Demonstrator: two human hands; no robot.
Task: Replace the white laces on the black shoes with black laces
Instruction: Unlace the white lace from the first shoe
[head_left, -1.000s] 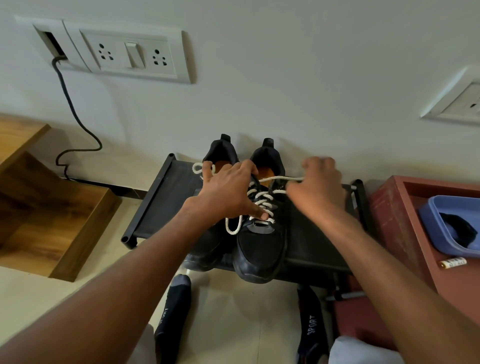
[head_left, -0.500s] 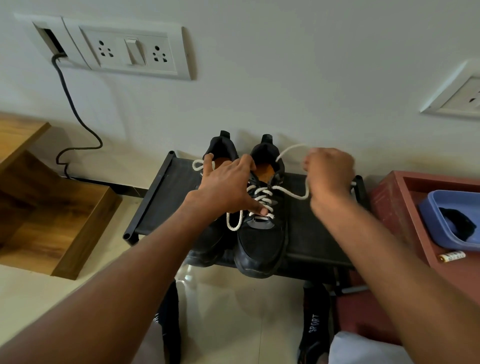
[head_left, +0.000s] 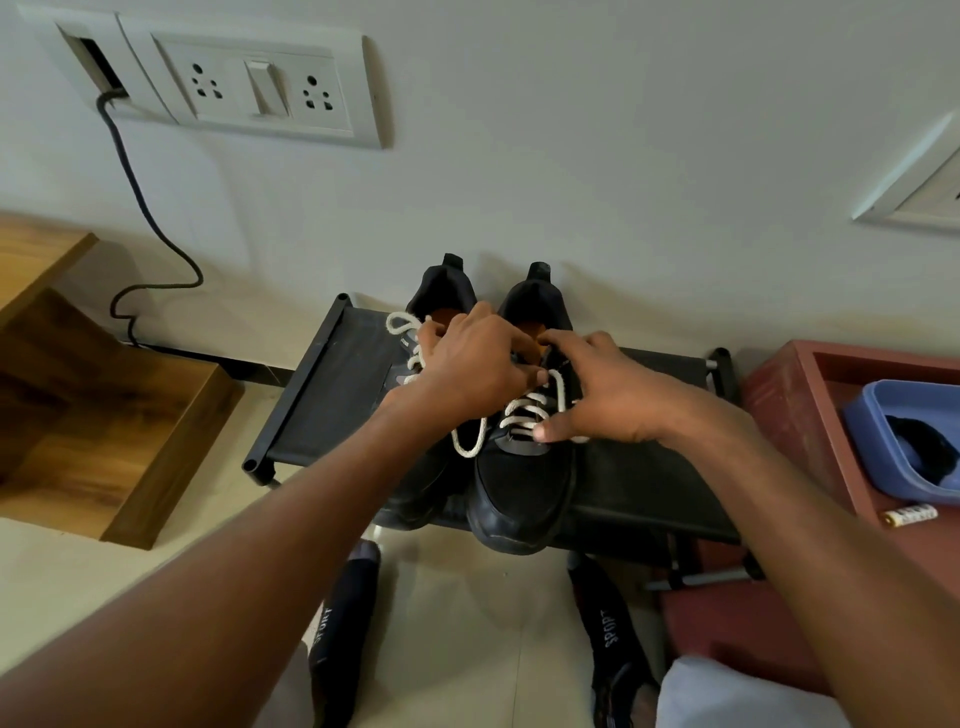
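Two black shoes stand side by side on a black fabric rack (head_left: 322, 410), heels to the wall. The right shoe (head_left: 519, 499) carries a white lace (head_left: 524, 415), partly loosened at the top. The left shoe (head_left: 441, 291) shows a white lace loop (head_left: 400, 325) beside its opening. My left hand (head_left: 467, 369) reaches across both shoes, its fingers curled onto the upper lacing of the right shoe. My right hand (head_left: 602, 400) lies on that shoe's right side, fingers spread towards the tongue, thumb on the lowest lace row. A loose lace end runs under it.
A blue tub (head_left: 862, 431) holding a dark bundle (head_left: 924, 452) sits in a red tray (head_left: 779, 395) at the right, with a small battery (head_left: 909, 515) beside it. A wooden step (head_left: 130, 441) is at the left. My socked feet (head_left: 613, 634) are on the floor below the rack.
My right hand, which had drawn a lace end up and away to the right, has come back down onto the right shoe. My left hand has shifted slightly towards the tongue.
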